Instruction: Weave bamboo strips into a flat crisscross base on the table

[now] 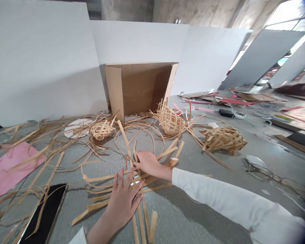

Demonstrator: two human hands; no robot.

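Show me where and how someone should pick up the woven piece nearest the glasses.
I'd grip the woven piece lightly around its middle from above, thumb and fingers on opposite long sides. It lies lengthwise, fullest there and narrowing towards its right end, while a loose strip runs close by its left end.

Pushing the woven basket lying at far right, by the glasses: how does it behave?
The woven basket is probably light for its size: thin strips with gaps between. Likely springy, giving a little if squeezed, since the strips look narrow and flexible. Its rounded side may let it rock on the floor.
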